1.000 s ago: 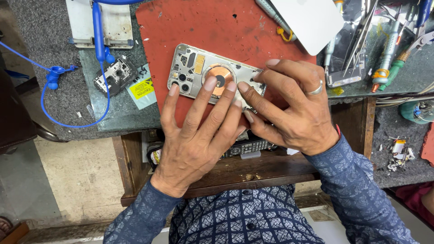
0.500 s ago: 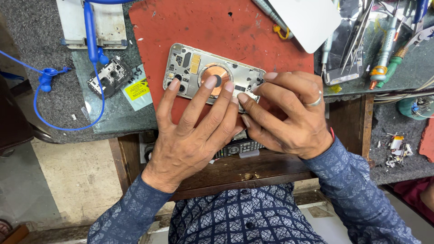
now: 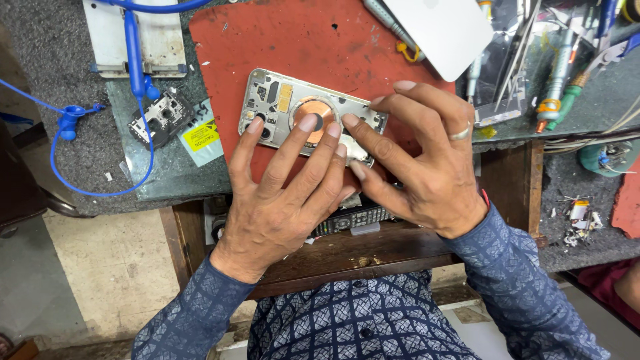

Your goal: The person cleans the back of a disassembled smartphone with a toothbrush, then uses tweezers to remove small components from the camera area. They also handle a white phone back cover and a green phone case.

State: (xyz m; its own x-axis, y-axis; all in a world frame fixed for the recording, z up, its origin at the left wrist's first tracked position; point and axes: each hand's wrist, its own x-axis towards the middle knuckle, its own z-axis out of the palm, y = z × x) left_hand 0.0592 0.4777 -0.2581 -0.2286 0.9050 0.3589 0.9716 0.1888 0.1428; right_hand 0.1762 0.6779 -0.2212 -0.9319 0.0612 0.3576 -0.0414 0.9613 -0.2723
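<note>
**Both hands flat on an opened phone housing**

The fingertips (image 3: 308, 123) of the left hand (image 3: 280, 200) lie spread and pressed on the opened phone back housing (image 3: 287, 107), the middle one resting on the round copper coil (image 3: 313, 117) at its centre. The right hand (image 3: 427, 167), a ring (image 3: 460, 133) on one finger, comes in from the right with fingers extended; its tips touch the housing's lower right edge near a small silvery piece (image 3: 357, 152) (whether that piece is pinched or only touched cannot be told). Neither hand is clenched; both press rather than grip.

The housing lies on a red work mat (image 3: 300, 40) in the upper middle of the frame. Its long axis runs left to right, tilted slightly down toward the right, with the camera openings at the left end.

Left of the housing, a small square yellow caution label (image 3: 200, 135) sits on a clear wrapper on the dark bench, beside a small black component (image 3: 162, 118). A blue cable (image 3: 67, 173) loops at far left. A white panel (image 3: 443, 30) lies at the upper right, with screwdrivers (image 3: 557, 73) beyond it.
</note>
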